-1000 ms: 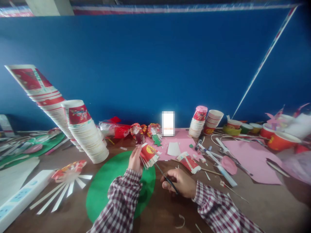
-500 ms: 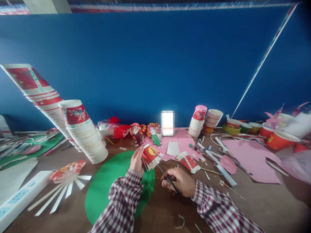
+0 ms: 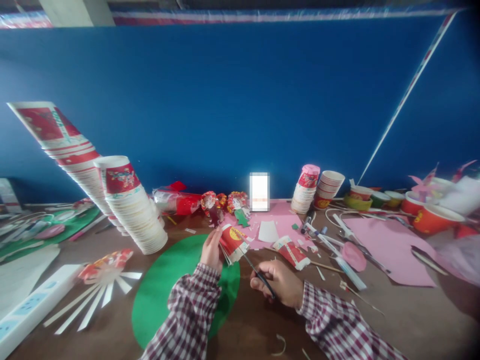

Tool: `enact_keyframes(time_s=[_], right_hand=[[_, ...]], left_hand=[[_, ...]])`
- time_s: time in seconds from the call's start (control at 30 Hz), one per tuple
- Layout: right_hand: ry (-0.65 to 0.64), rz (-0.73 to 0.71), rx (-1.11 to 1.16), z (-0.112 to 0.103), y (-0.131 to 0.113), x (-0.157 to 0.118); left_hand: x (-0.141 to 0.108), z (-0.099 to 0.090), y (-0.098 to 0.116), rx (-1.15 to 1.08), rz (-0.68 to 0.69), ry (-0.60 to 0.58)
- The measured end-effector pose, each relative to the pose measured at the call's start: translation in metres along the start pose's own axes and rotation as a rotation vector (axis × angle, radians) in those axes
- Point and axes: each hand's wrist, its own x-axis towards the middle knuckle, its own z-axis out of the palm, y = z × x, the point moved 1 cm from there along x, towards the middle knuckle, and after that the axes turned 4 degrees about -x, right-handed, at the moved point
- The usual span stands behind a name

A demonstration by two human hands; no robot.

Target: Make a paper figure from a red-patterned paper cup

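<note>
My left hand (image 3: 212, 250) is closed on a red-and-white paper cup (image 3: 233, 239) with a yellow emblem, its lower edge cut into strips. My right hand (image 3: 279, 281) is closed around dark scissors (image 3: 261, 278); their tip points up-left and meets the cup's cut edge. A green paper disc (image 3: 165, 295) lies flat on the table under my left forearm. Right of the cup rests another cut red-and-white cup piece (image 3: 291, 252). On the left lies a cup piece with white strips fanned out (image 3: 107, 272).
Tall stacks of paper cups (image 3: 137, 210) stand at the left, shorter stacks (image 3: 305, 192) at the back. Pink sheets (image 3: 390, 250), pens and a glue gun (image 3: 343, 227) lie right. A white power strip (image 3: 37, 305) is at the left edge. A blue partition (image 3: 232, 100) rises behind.
The whole view has shifted slightly downward in the frame. Both hands keep their holds, and the scissors stay at the cup's edge with little visible movement.
</note>
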Motion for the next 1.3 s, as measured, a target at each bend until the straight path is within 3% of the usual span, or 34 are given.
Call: enact_keyframes(time_s=[1.3], right_hand=[[0.043, 0.019, -0.058, 0.002, -0.010, -0.002]], left_hand=[[0.003, -0.003, 0.000, -0.005, 0.017, 0.011]])
